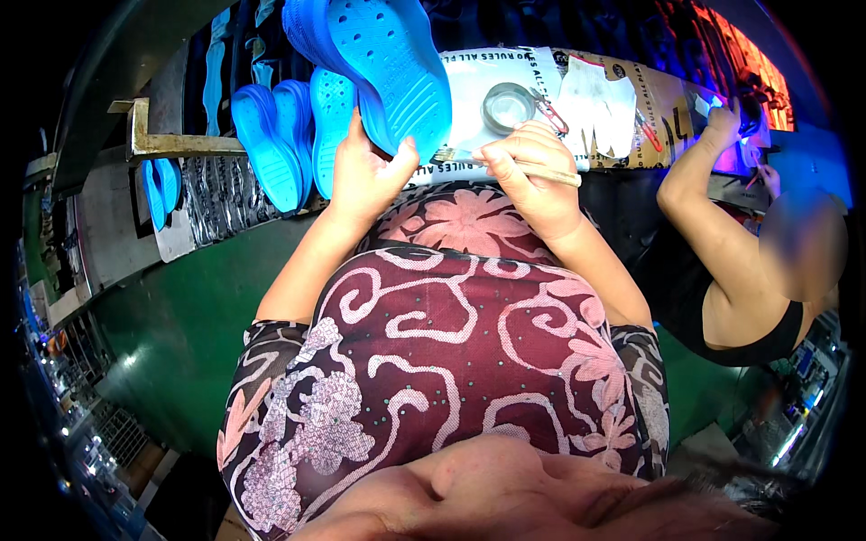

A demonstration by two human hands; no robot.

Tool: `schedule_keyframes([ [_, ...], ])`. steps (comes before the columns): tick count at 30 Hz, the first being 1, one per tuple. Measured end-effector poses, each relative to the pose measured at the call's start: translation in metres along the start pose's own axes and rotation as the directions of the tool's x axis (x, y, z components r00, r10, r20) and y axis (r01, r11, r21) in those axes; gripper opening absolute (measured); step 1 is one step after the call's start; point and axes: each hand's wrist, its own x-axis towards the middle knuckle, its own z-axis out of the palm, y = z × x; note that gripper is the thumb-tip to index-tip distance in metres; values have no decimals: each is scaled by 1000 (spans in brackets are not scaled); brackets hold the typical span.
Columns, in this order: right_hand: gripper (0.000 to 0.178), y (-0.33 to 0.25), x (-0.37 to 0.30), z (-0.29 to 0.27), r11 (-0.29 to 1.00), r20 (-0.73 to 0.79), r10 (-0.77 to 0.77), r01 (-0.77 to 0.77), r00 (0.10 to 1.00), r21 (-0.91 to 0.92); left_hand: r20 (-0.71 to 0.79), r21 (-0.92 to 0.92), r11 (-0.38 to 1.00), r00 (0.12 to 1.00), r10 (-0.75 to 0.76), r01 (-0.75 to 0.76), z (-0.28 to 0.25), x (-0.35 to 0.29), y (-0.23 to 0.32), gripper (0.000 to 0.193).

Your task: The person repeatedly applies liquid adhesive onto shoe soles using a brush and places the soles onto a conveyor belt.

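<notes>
We've got 1 blue foam clog (397,86) at 12 o'clock, tilted up, its hole-dotted end farther out and ribbed end toward us. Left hand (372,176), at 11 o'clock, grasps the ribbed end: thumb on the near edge, other fingers mostly hidden behind. Right hand (538,171), between 1 and 2 o'clock, grips 1 brush (552,174) with a pale handle, bristles aimed at 9 o'clock, right by the clog's lower edge. We can't tell whether bristles touch it.

1 round glass dish (508,109) sits at 1 o'clock on a printed white sheet (469,70), 1 red-and-metal tool (550,114) just beside it. White paper (600,99) lies over printed cardboard (681,104) at 2 o'clock; we mark 1 more red tool (648,132) there, kind unclear.

Behind the left hand we see a 2nd blue clog (328,104), partly covered. 2 more blue clogs (267,149) stand side by side at 10 o'clock, near a metal bracket (185,144). A smaller-looking blue pair (161,191) is between 9 and 10 o'clock. Co-worker (713,212) between 2 and 3 o'clock, 1 arm raised.
</notes>
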Motion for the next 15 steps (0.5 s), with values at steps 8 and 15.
schedule_keyframes([
  [8,21,-5,-2,-12,996,8,88,-88,996,26,-15,-28,999,1000,-17,17,1,-4,-3,50],
  [15,18,-1,2,-3,998,58,50,-49,997,-28,10,-35,996,996,-87,87,3,-6,1,49],
])
